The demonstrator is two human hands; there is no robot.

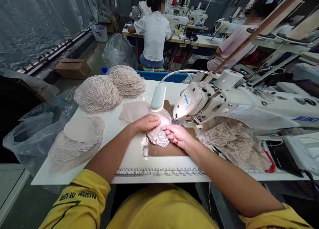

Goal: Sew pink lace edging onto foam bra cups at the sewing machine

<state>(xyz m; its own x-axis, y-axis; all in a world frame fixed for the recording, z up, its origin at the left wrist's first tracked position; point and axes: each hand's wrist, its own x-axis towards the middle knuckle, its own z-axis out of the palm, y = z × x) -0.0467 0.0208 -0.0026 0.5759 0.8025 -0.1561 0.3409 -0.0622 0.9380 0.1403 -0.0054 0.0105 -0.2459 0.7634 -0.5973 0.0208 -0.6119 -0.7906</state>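
Under the lamp, a piece of beige lace fabric [160, 140] lies over brown board beside the needle area of the sewing machine [191, 99]. My left hand [147, 122] is closed on its upper left part, thumb and fingers pinched together. On the right edge of the same piece, my right hand [177, 135] pinches the lace with curled fingers. A flat beige fabric piece [133, 111] lies just behind my left hand. More lace pieces [229, 136] are heaped to the right of the machine head.
Two stacks of lace cups [97, 94] stand at the table's back left. A smooth beige cup [81, 130] rests on lace at the left. The lamp [158, 97] hangs close above my hands. Dark scissors [221, 153] lie right. Co-workers [156, 35] sit ahead.
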